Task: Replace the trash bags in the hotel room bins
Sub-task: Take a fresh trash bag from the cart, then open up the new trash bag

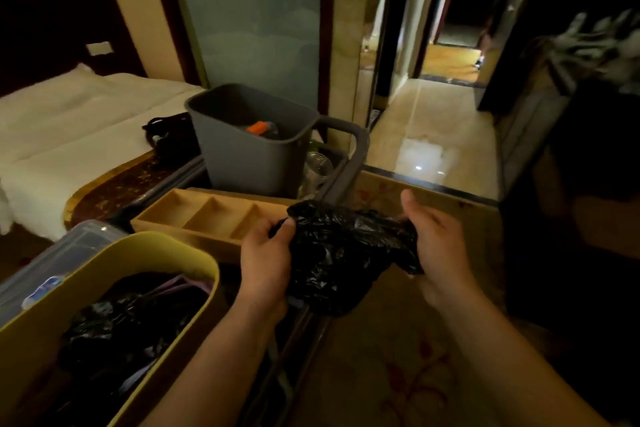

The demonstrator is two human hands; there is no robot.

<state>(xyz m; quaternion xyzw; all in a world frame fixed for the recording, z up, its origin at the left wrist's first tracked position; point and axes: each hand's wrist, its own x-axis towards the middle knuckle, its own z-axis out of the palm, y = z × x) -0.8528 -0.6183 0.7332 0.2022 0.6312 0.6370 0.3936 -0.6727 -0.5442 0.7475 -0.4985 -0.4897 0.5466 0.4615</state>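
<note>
A crumpled black trash bag [341, 260] hangs between both hands above the cart's near corner. My left hand [266, 260] pinches its left edge between thumb and fingers. My right hand [431, 246] grips its right edge, thumb raised. A grey bin [242, 152] stands upright on the cart beyond the hands, unlined, with an orange-capped item inside. Lower left, a yellow tub [104, 274] holds more black bags [131, 319] and some purple fabric.
A wooden divided tray [207, 215] lies on the grey cart [349, 146] between the bin and my hands. A clear lidded box [65, 246] sits left of the tub. A white bed [69, 128] is at left. A tiled hallway [436, 135] opens ahead right; patterned carpet lies underfoot.
</note>
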